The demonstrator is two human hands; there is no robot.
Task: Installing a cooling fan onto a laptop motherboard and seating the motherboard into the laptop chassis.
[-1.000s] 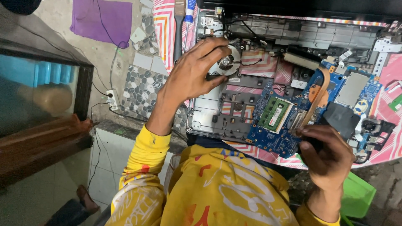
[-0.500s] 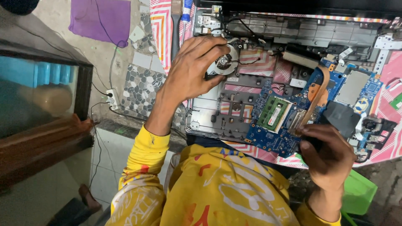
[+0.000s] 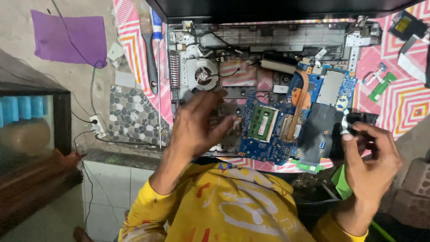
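Observation:
An opened laptop chassis (image 3: 268, 38) lies on a pink patterned cloth, showing its round fan (image 3: 204, 75), blue motherboard (image 3: 268, 145), green memory module (image 3: 263, 122) and copper heat pipe (image 3: 298, 105). My left hand (image 3: 197, 125) hovers, blurred, over the chassis's near left part just below the fan; its fingers are apart and hold nothing. Off the board's right edge, my right hand (image 3: 371, 163) pinches a small black part (image 3: 358, 120) with a white bit between thumb and fingers.
A blue-handled screwdriver (image 3: 156, 27) and a dark-handled tool (image 3: 150, 58) lie left of the chassis. A green circuit strip (image 3: 382, 85) and a black component (image 3: 403, 24) rest on the cloth at right. A purple cloth (image 3: 67, 36) and wall socket (image 3: 95, 124) are at left.
My left hand has come off the fan and drawn back toward me. My right hand has lifted from the board's near edge and shifted right, now with a small black part in it.

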